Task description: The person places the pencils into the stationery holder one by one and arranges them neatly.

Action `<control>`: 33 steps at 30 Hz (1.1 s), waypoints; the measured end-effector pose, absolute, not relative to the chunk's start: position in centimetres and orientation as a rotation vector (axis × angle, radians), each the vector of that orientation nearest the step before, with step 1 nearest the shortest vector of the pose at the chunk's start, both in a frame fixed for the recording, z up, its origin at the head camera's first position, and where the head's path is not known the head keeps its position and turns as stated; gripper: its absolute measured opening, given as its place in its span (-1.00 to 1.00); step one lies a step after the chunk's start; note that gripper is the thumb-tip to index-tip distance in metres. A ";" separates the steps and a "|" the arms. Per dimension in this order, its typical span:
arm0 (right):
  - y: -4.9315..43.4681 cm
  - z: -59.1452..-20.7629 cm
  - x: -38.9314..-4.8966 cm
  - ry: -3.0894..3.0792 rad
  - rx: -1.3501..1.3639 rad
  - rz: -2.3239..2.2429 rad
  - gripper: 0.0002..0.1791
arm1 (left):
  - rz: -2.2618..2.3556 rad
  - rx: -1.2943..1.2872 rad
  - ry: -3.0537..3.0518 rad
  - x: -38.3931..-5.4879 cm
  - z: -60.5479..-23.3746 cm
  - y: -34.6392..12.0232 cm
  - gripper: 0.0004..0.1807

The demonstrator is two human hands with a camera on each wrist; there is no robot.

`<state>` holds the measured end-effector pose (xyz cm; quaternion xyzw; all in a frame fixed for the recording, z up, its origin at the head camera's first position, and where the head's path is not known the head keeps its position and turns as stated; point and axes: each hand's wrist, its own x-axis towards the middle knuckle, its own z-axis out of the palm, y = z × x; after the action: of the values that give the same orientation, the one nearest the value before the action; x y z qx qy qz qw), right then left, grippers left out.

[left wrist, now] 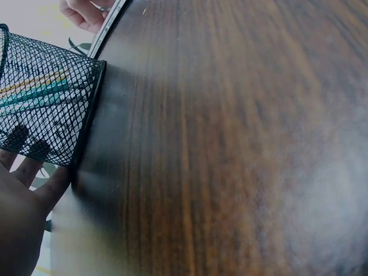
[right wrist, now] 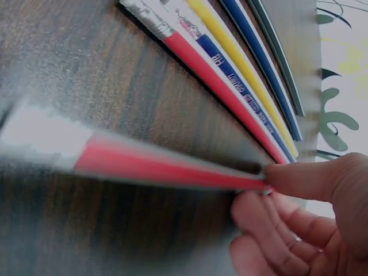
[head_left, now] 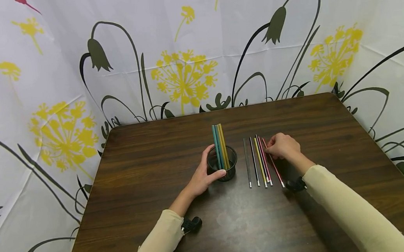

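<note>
My left hand point(head_left: 202, 176) holds a black mesh pencil cup point(head_left: 231, 174) upright on the table, thumb at its near side and fingers around the far left. Teal and yellow pencils point(head_left: 222, 142) stand in the cup, leaning slightly. To its right, my right hand point(head_left: 283, 147) pinches a red pencil point(right wrist: 167, 164) between thumb and fingers near its far end. Left of that pencil lies a loose row: another red pencil point(right wrist: 224, 95), a dark blue one with lettering point(right wrist: 238, 83), a yellow pencil point(right wrist: 253, 75), a blue pencil point(right wrist: 261, 60) and a grey-green pencil point(right wrist: 279, 54).
A dark wood-grain table point(head_left: 137, 158) carries everything. Behind it and along its sides hangs a white sheet point(head_left: 128, 84) with yellow and grey flower prints. Each wrist wears a small black camera point(head_left: 193, 224).
</note>
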<state>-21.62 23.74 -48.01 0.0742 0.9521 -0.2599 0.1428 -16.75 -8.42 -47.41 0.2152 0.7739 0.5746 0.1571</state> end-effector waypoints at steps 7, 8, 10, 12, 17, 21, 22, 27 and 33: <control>23.6 -47.2 -21.5 2.793 0.190 -0.598 -0.82 | 1.656 0.622 2.210 -16.8 -47.3 -8.4 -0.07; 23.6 -47.2 -21.4 2.795 0.186 -0.597 -0.83 | 1.655 0.622 2.210 -16.8 -47.3 -8.4 -0.07; 23.7 -47.2 -21.4 2.800 0.185 -0.600 -0.86 | 1.654 0.622 2.210 -16.8 -47.3 -8.4 -0.08; 23.7 -47.1 -21.4 2.798 0.178 -0.612 -0.88 | 1.651 0.617 2.212 -16.8 -47.3 -8.4 -0.08; 23.9 -46.8 -21.3 2.814 0.177 -0.641 -0.90 | 1.647 0.610 2.214 -16.7 -47.4 -8.6 -0.08; 23.8 -45.5 -21.2 2.897 0.192 -0.692 -0.84 | 1.647 0.616 2.211 -16.7 -47.4 -8.5 -0.07; 23.7 -45.0 -21.2 2.924 0.189 -0.720 -0.83 | 1.650 0.619 2.209 -16.7 -47.3 -8.5 -0.07; 22.4 -42.0 -21.1 3.011 0.129 -0.947 -0.78 | 1.651 0.616 2.209 -16.7 -47.4 -8.5 -0.07; 20.0 -38.5 -20.8 3.056 -0.027 -1.351 -0.82 | 1.657 0.625 2.213 -16.7 -47.4 -8.5 -0.07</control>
<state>-20.80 20.05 -38.47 -0.0081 0.9100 -0.4024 -0.0997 -16.72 -8.47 -47.37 0.2178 0.7717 0.5776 0.1530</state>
